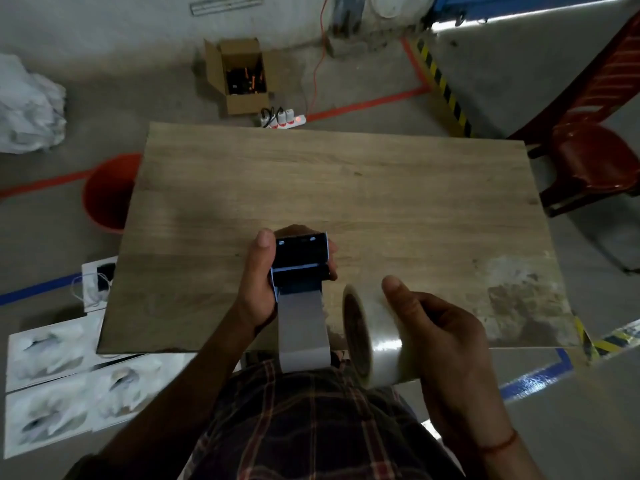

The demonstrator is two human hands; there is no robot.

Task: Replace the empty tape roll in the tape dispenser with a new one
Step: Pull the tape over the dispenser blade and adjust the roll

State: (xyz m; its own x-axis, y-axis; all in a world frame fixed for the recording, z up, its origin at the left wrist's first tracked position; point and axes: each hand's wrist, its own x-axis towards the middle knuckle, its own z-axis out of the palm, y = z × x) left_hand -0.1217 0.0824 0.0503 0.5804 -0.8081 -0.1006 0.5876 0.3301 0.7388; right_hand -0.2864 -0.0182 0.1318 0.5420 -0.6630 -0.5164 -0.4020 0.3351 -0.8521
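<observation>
My left hand (258, 285) grips the black tape dispenser (300, 261) above the near edge of the wooden table (346, 188). A grey, flat handle or plate (303, 332) of the dispenser extends toward my body. My right hand (440, 337) holds a full roll of clear tape (374, 337), with the thumb on its outer face. The roll's brown core faces left, just right of the dispenser, a small gap between them. Whether an empty core sits in the dispenser is hidden.
A red bucket (109, 194) stands on the floor left of the table, a red chair (588, 164) to the right. An open cardboard box (240, 76) and a power strip (282, 120) lie beyond the far edge. White sheets (69, 386) lie on the floor at left.
</observation>
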